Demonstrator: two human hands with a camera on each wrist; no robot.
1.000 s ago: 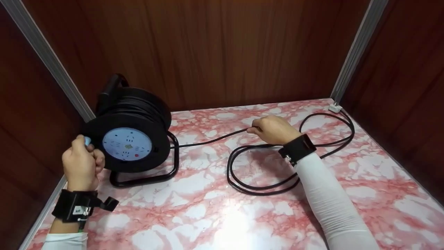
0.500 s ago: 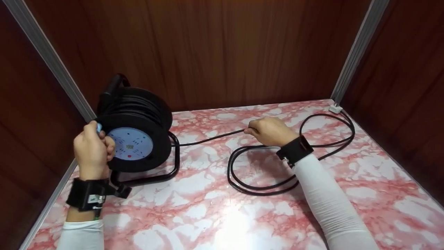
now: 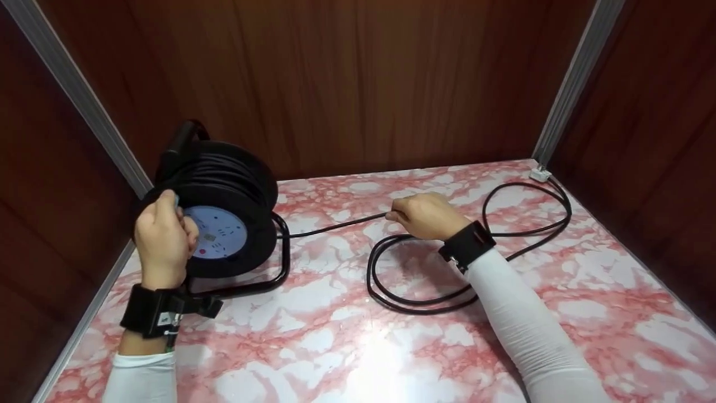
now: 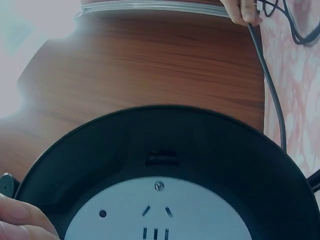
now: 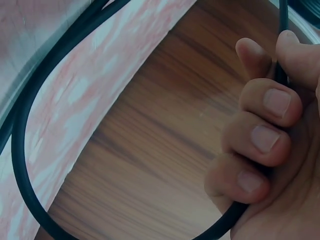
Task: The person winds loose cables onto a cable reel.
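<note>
A black cable reel (image 3: 260, 246) with a pale blue socket panel (image 3: 221, 229) stands on its tube frame at the left. My left hand (image 3: 163, 240) grips the small blue crank knob (image 3: 176, 200) on the reel's near face. Out from the reel's right side runs a black cable (image 3: 335, 225), raised toward my right hand (image 3: 428, 215). The fingers of that hand curl round the cable, as the right wrist view shows, with thumb and index finger (image 5: 255, 57) at its upper part. Beyond the hand, the cable lies in loose loops on the table.
The cable's pale plug (image 3: 540, 175) lies at the back right corner of the pink marbled table (image 3: 313, 347). Dark wood panels (image 3: 358, 84) with grey metal corner posts (image 3: 582, 78) close in the back and both sides.
My left hand has moved up and right with the crank knob, and the socket panel has turned. My right hand has shifted slightly left with the cable; the loops look much the same.
</note>
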